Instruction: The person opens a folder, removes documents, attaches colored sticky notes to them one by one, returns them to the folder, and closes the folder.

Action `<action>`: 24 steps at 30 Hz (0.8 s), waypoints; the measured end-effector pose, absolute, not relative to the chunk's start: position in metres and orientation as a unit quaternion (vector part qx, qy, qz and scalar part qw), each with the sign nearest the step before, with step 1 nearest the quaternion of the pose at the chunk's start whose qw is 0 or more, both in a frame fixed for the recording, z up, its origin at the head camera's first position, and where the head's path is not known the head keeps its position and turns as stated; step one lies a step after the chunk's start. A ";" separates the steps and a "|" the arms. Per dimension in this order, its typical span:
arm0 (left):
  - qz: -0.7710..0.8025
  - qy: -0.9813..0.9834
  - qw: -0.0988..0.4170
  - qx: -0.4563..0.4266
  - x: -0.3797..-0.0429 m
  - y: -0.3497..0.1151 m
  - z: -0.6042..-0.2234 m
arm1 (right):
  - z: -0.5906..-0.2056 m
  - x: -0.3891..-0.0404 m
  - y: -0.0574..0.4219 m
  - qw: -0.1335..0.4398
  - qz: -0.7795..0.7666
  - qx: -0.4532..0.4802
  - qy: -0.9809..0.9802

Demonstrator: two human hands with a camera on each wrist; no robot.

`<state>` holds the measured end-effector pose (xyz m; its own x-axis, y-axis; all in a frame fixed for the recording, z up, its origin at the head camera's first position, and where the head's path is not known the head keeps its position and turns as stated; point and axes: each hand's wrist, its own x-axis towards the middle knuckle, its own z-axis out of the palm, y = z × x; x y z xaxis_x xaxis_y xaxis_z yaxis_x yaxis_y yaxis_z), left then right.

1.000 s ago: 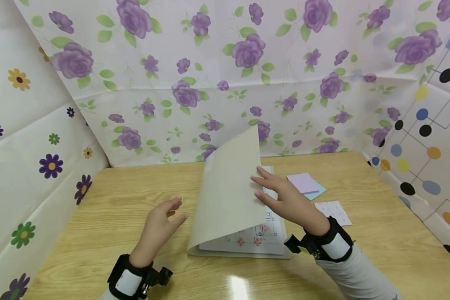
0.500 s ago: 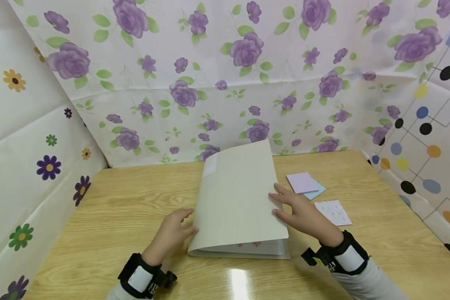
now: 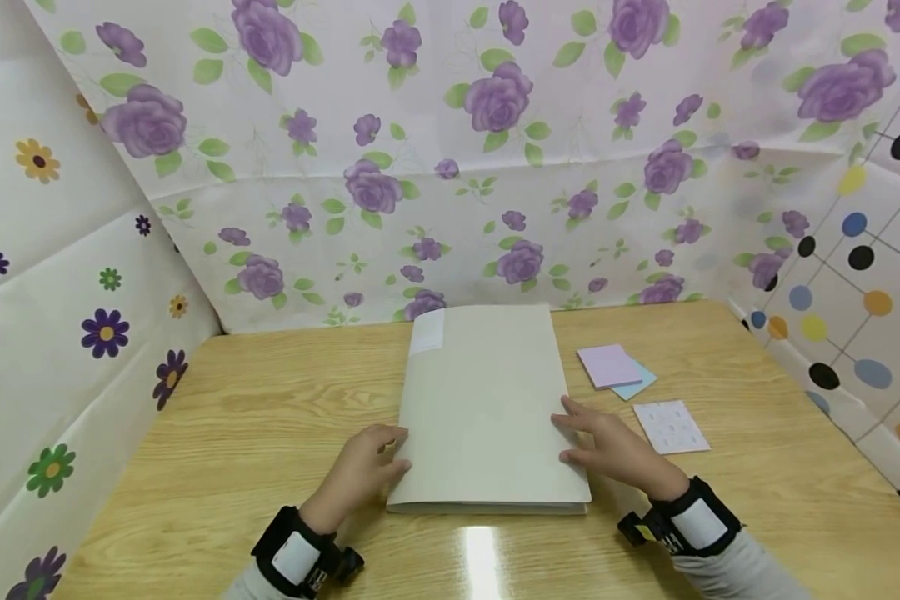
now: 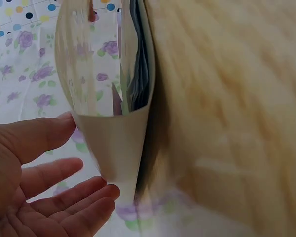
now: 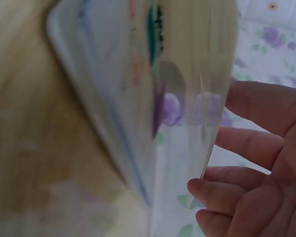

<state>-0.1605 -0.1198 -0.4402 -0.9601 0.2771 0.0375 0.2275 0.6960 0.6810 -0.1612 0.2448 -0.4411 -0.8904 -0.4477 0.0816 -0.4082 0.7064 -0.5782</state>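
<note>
A cream folder point(image 3: 487, 408) lies on the table with its front cover down and a white label at its upper left corner. My left hand point(image 3: 363, 471) is at its spine, the thumb and fingertips touching the side with relaxed fingers. At the opposite edge, my right hand point(image 3: 622, 450) rests its fingertips along the cover's rim. In the left wrist view, papers and clear sleeves show inside the folder's spine end point(image 4: 113, 143). The right wrist view has the thumb and fingers against the cover edge point(image 5: 219, 113), with blurred printed sheets within.
Right of the folder, a purple sticky-note pad point(image 3: 607, 367) overlaps a light blue one point(image 3: 637, 383). Nearer stands a white patterned square card point(image 3: 671, 427), close to my right hand. Flowered cloth point(image 3: 450, 233) hangs behind the wooden table point(image 3: 292, 392), with patterned sheets at both sides.
The folder's cover has swung down to the right from half raised, hiding the printed pages. My right hand has followed it down and right; my left hand has moved in to the spine.
</note>
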 end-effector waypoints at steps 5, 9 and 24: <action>0.356 0.922 0.039 0.147 -0.160 -0.116 -0.441 | -0.449 -0.167 0.245 0.056 -0.308 -0.228 0.922; 0.346 0.925 0.036 0.154 -0.159 -0.113 -0.442 | -0.454 -0.171 0.245 0.070 -0.295 -0.231 0.925; 0.332 0.929 0.039 0.160 -0.161 -0.110 -0.444 | -0.463 -0.178 0.245 0.116 -0.286 -0.241 0.920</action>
